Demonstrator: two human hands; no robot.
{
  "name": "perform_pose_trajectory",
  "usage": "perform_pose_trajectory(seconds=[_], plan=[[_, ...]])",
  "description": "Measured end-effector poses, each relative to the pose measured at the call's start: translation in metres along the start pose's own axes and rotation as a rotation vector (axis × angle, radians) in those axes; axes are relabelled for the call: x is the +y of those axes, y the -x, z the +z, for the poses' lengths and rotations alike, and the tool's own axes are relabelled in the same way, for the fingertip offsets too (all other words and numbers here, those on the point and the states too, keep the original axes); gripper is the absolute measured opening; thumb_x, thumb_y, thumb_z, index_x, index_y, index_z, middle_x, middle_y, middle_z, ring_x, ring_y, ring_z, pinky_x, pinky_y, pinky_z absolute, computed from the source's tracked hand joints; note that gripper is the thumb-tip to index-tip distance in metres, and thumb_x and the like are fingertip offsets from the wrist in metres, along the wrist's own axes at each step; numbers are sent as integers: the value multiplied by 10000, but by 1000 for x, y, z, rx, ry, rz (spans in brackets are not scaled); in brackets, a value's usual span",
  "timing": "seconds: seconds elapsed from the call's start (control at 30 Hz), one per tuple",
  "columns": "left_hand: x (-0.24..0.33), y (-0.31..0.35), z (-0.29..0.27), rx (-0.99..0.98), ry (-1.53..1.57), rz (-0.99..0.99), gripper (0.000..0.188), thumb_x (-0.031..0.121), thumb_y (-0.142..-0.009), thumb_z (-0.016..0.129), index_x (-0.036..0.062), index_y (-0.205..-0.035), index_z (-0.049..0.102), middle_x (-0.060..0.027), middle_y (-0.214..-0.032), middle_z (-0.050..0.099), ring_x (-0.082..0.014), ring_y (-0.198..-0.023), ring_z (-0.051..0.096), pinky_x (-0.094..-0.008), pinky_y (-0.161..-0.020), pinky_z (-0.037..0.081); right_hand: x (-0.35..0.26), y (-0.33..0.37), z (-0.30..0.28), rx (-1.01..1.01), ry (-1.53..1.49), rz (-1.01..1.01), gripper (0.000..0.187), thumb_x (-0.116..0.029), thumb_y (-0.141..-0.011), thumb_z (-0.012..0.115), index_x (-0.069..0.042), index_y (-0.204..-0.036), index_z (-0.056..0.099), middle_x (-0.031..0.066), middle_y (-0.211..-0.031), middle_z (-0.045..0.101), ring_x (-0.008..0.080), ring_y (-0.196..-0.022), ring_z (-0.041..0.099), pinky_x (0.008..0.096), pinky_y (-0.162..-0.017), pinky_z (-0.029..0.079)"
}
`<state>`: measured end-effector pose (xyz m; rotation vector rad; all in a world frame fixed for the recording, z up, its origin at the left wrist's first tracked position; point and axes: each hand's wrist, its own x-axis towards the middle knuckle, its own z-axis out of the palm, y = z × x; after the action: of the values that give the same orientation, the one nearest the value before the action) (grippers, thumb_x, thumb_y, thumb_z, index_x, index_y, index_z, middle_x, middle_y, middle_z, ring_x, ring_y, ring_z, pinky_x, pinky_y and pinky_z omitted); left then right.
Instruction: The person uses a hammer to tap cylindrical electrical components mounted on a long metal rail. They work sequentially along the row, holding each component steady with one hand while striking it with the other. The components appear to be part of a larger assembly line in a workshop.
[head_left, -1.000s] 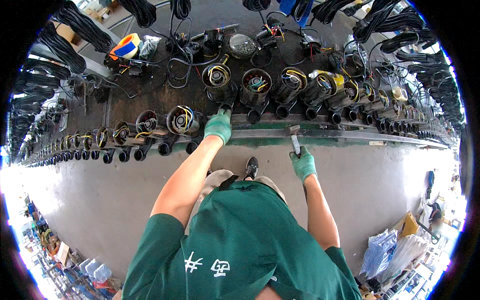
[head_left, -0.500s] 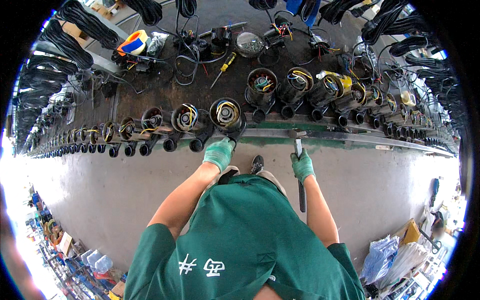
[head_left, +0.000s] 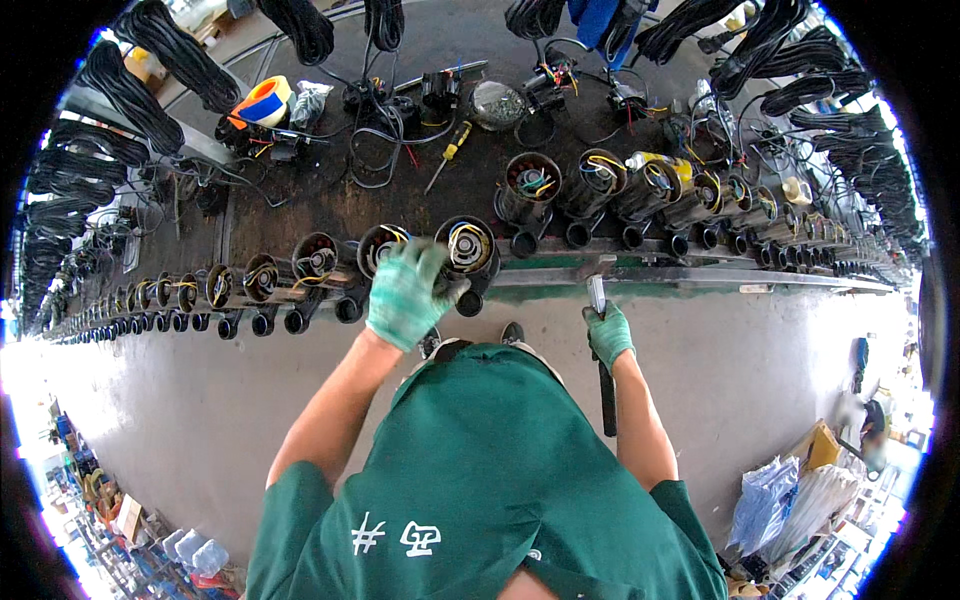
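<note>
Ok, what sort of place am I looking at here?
Probably a factory or workshop assembly line, perhaps for motors: a long row of metal housings with coloured wires inside, bundles of black cable around the workbench, and a hammer in the gloved right hand.

Fisheye view from the head, down onto workbench (head_left: 325, 200)

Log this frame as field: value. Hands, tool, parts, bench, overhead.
left hand: green-gloved, motion-blurred, over the row of cylindrical housings; contact unclear
right hand: green-gloved, gripping hammer
hammer_pose: head pointing away from the person
housings_place: along the near edge of the bench, open ends up
screwdriver: yellow handle, lying beyond the housings
overhead: black cable bundles hanging
</note>
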<state>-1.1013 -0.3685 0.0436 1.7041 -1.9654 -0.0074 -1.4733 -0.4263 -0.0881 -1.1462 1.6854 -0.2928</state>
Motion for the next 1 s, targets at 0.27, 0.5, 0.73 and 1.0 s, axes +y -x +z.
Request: perform_pose_trajectory(seconds=[0.27, 0.5, 0.73, 1.0], plan=[[-34, -56, 13, -420, -68, 174, 527, 238, -871, 742, 165, -1374, 604, -131, -1399, 612, -401, -1170, 634, -503, -1001, 517, -101, 77, 12, -32, -40, -206, 273, -281, -987, 704, -44, -1083, 610, 35, -697, 602, 121, -565, 529, 338, -512, 460], [-71, -53, 32, -348, -57, 231, 384, 162, -958, 596, 107, -1336, 640, -150, -1202, 711, -377, -1022, 691, -487, -857, 565, -155, 123, 38, -76, 109, -500, 308, -289, -1004, 679, -11, -1111, 600, 56, -681, 628, 137, -564, 566, 344, -530, 468], [-85, -52, 51, -249, 98, 104, 273, 178, -968, 607, 106, -1216, 695, -191, -927, 735, -406, -840, 699, -512, -737, 553, -214, 149, 61, -77, 513, -520, 390, -282, -1037, 581, 19, -1256, 463, 321, -892, 696, 522, -888, 674, 570, -711, 516], [-84, -55, 48, -318, 88, 41, 192, 239, -988, 606, 177, -1127, 723, -176, -818, 724, -406, -746, 700, -519, -673, 548, -206, 108, 71, -168, 662, -435, 400, -294, -1031, 579, 38, -1228, 474, 349, -944, 678, 536, -968, 653, 588, -794, 503]])
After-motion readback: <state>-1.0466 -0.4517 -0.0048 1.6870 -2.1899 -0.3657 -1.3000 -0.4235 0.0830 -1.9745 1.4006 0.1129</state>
